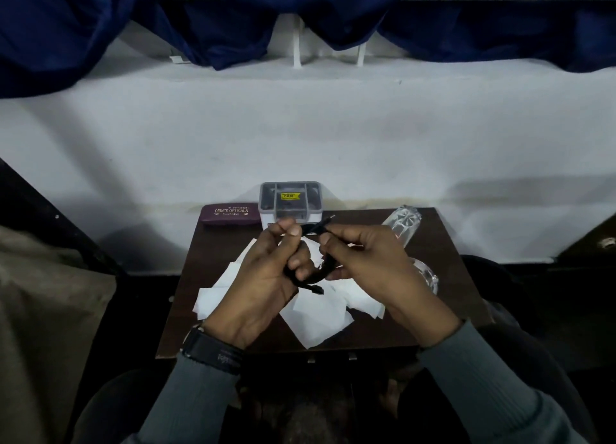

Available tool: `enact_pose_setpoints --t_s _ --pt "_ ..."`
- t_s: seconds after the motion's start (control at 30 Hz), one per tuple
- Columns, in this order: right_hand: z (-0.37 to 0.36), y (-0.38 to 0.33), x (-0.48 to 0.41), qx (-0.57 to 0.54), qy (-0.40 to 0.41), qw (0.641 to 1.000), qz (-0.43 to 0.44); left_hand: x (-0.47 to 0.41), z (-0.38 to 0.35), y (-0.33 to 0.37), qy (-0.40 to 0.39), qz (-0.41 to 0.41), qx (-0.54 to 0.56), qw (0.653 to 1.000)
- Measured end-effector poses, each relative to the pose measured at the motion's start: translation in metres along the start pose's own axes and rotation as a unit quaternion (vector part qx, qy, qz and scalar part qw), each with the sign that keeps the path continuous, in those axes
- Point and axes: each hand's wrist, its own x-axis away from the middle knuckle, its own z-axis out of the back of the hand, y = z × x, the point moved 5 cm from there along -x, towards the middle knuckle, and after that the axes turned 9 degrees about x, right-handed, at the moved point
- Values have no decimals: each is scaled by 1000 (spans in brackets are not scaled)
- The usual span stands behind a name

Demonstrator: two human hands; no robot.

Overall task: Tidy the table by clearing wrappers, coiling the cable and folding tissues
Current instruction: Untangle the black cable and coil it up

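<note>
Head view looks down on both hands raised just above a small dark worktop (200, 330); the black cable (320, 278) runs between them, clear of the surface. The left hand (263, 277) has its grip closed, fingers curled round a bend of the cable with one plug end poking out below; the right hand (363, 260) pinches the other stretch between thumb and fingers, its far end sticking up past the knuckles. This looks like the coiling step, with only a loop or so formed.

Risks, as I judge them: the cable looks short and stiff, so a loop could spring open if either grip loosens; the free plug hangs just over the tissues (320, 320) and could snag or drag one as the hands turn. Those tissues lie unfolded and overlapping across the middle of the worktop, directly under the hands; setting the coil down on them would get in the way of folding.

Around: a glasses case (230, 214) and a plastic box (290, 198) sit at the far edge; a glass (405, 221) lies on its side at the right, near the right hand, with a second glass (426, 275) partly hidden behind that wrist, so a wide elbow swing could knock either. No wrappers can be made out.
</note>
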Motion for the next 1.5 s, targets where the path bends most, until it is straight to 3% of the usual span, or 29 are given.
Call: enact_pose_setpoints --t_s 0.07,0.13,0.23,0.3,0.4,0.57,0.7,0.87,1.1,1.23,1.3,1.43,1.5 --pt "-2 2 0 -47 17 999 -5 -2 1 4 4 -26 49 998" --pt "-6 17 4 -98 47 991 -76 -7 5 9 4 -60 96 994" --pt "-32 41 22 -216 -22 957 -191 -12 15 13 -24 -89 144 985" --pt "-42 42 30 -318 -61 927 -190 -13 19 12 -51 -70 146 985" --pt "-39 33 32 -417 -37 897 -145 -12 20 11 -82 -53 147 984" --pt "-39 30 41 -335 32 940 -49 -14 25 11 -35 -59 144 987" --pt "-41 33 41 -350 68 934 -29 -9 20 9 -30 -58 130 989" --pt "-38 42 59 -244 114 962 30 -10 25 16 0 -77 159 984" --pt "-16 -3 36 -137 126 974 132 -2 2 13 -3 -115 32 993" --pt "-5 -8 22 -81 173 973 129 1 -8 13 -24 -131 14 991" --pt "-6 -10 22 -42 154 976 145 1 -8 13 -37 -125 16 991" --pt "-14 9 10 -197 92 976 -30 4 -13 11 -69 -110 16 991" --pt "-15 14 9 -233 59 969 -62 5 -12 13 -70 -106 23 992"
